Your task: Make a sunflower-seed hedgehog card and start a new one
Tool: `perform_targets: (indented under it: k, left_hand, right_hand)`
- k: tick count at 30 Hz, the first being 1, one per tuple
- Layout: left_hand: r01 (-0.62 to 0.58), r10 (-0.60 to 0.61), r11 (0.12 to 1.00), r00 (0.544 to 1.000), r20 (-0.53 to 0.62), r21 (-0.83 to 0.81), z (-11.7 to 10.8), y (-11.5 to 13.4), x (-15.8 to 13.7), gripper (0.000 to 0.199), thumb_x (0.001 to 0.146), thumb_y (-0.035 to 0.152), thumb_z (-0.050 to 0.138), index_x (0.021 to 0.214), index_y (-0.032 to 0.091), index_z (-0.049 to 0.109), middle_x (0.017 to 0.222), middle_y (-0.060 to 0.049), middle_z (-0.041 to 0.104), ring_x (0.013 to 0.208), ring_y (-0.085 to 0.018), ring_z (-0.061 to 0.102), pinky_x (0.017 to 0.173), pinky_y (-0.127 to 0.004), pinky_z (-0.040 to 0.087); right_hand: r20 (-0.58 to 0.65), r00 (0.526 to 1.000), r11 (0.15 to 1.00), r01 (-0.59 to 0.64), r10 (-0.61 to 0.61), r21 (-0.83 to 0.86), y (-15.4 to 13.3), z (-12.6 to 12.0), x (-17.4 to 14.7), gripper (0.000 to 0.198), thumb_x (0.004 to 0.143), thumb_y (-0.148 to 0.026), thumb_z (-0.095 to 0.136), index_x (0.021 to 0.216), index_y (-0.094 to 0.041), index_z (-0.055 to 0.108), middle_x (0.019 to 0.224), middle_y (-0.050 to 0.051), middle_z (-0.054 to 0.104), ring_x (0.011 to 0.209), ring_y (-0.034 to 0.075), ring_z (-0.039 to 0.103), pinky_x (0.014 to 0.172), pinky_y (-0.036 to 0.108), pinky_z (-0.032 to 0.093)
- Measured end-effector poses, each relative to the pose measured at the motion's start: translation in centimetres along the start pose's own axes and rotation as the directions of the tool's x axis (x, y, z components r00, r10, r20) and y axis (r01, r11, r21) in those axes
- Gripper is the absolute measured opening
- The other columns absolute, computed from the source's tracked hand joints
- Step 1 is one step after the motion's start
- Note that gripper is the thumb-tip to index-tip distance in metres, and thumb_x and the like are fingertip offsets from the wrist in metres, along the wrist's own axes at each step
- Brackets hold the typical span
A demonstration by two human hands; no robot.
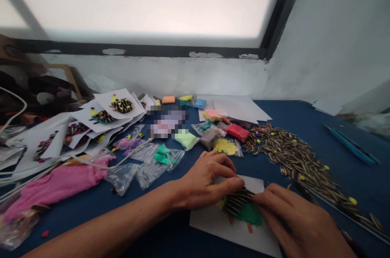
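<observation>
Seeds (235, 205) on green clay (250, 214), just left of right hand (300, 219).
Long axes slant toward it, its fingers narrow at their right end, grip unclear; left hand (210, 178) curved over far side, hold hidden.

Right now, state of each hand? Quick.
Left hand: curled over the striped seeds on the white paper; grip can't be told.
Right hand: at the seeds' right edge; can't tell whether it's holding one.
</observation>
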State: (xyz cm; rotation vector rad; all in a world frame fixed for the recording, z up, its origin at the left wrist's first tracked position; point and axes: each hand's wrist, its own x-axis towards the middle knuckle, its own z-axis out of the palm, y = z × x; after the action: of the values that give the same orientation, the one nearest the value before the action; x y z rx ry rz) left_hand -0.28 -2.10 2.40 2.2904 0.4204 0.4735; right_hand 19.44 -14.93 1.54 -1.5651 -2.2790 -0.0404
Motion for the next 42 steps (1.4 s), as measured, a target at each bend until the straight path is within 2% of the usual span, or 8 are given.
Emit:
perform_targets:
  k: [7, 16, 21, 25, 29, 31, 38, 42]
  left_hand:
    - [-0.001, 0.001, 1.0, 1.0, -0.005, 0.013, 0.1, -0.1, -0.2, 0.035, 0.099, 0.041, 0.047, 0.094, 0.02, 0.074, 0.105, -0.005, 0.064, 0.101, -0.019, 0.056, 0.095, -0.037, 0.036]
    - [-0.001, 0.001, 1.0, 1.0, -0.006, 0.006, 0.1, -0.1, -0.1, 0.031, 0.098, 0.038, 0.05, 0.095, 0.02, 0.075, 0.105, -0.004, 0.064, 0.101, -0.019, 0.055, 0.094, -0.036, 0.036]
    - [0.023, -0.023, 1.0, 1.0, -0.003, -0.007, 0.0, 0.1, -0.2, 0.032, 0.099, 0.041, 0.048, 0.099, 0.022, 0.074, 0.105, -0.004, 0.064, 0.102, -0.019, 0.056, 0.095, -0.037, 0.035]
    - [0.047, -0.046, 0.999, 0.999, 0.008, -0.021, -0.1, 0.2, -0.1, 0.033, 0.099, 0.041, 0.048, 0.099, 0.022, 0.075, 0.105, -0.004, 0.064, 0.102, -0.02, 0.055, 0.094, -0.037, 0.036]
    - [0.042, -0.042, 0.998, 0.999, 0.001, -0.051, -0.1, 0.4, 0.0, 0.031, 0.099, 0.037, 0.049, 0.099, 0.02, 0.074, 0.104, -0.004, 0.065, 0.102, -0.02, 0.056, 0.094, -0.037, 0.035]
    - [0.046, -0.047, 0.997, 0.999, -0.008, -0.067, -0.1, 0.4, 0.0, 0.031, 0.099, 0.037, 0.049, 0.102, 0.019, 0.074, 0.104, -0.005, 0.065, 0.102, -0.02, 0.056, 0.094, -0.037, 0.034]
    - [0.064, -0.066, 0.994, 0.998, -0.023, -0.083, -0.2, 0.4, -0.1, 0.035, 0.1, 0.038, 0.045, 0.108, 0.017, 0.071, 0.105, -0.006, 0.065, 0.103, -0.021, 0.056, 0.093, -0.037, 0.036]
    - [0.07, -0.072, 0.994, 0.997, -0.025, -0.085, -0.1, 0.4, 0.0, 0.034, 0.1, 0.038, 0.044, 0.109, 0.018, 0.071, 0.105, -0.006, 0.065, 0.102, -0.02, 0.056, 0.094, -0.038, 0.036]
  right_hand:
    - [0.055, 0.998, 0.997, -0.016, 0.02, -0.073, -0.1, 0.0, -0.2, 0.021, 0.088, -0.013, 0.046, 0.087, -0.026, 0.062, 0.076, 0.0, 0.063, 0.066, 0.015, 0.066, 0.053, 0.021, 0.049]
    - [0.099, 0.995, 0.994, -0.019, 0.03, -0.112, -0.3, 0.2, 0.1, 0.02, 0.091, -0.015, 0.045, 0.089, -0.026, 0.061, 0.079, 0.001, 0.063, 0.068, 0.015, 0.067, 0.053, 0.022, 0.05]
    - [-0.062, 0.998, 0.99, -0.017, 0.008, -0.14, 0.0, -1.0, 0.3, 0.025, 0.097, -0.027, 0.041, 0.083, -0.026, 0.062, 0.072, 0.0, 0.064, 0.057, 0.013, 0.065, 0.049, 0.021, 0.048]
    - [-0.187, 0.981, 0.938, -0.118, 0.058, -0.325, 2.6, -2.3, 1.1, 0.038, 0.098, -0.035, 0.035, 0.082, -0.025, 0.067, 0.074, 0.003, 0.07, 0.052, 0.016, 0.066, 0.042, 0.027, 0.044]
    - [-0.018, 0.965, 0.86, -0.242, 0.262, -0.449, 6.2, -2.6, 2.7, 0.027, 0.09, -0.031, 0.047, 0.084, -0.026, 0.073, 0.083, 0.004, 0.073, 0.062, 0.02, 0.069, 0.046, 0.029, 0.045]
    - [0.013, 0.954, 0.848, -0.261, 0.301, -0.461, 7.1, -2.4, 3.5, 0.023, 0.088, -0.028, 0.051, 0.083, -0.026, 0.074, 0.084, 0.004, 0.072, 0.066, 0.021, 0.069, 0.048, 0.029, 0.045]
    - [0.052, 0.939, 0.835, -0.277, 0.341, -0.475, 7.0, -1.6, 4.2, 0.017, 0.086, -0.022, 0.054, 0.077, -0.022, 0.069, 0.076, 0.004, 0.068, 0.063, 0.021, 0.067, 0.044, 0.027, 0.04]
    - [0.017, 0.938, 0.825, -0.295, 0.346, -0.482, 7.2, -1.4, 4.4, 0.022, 0.09, -0.025, 0.051, 0.096, -0.024, 0.072, 0.093, 0.006, 0.071, 0.072, 0.021, 0.069, 0.05, 0.028, 0.043]
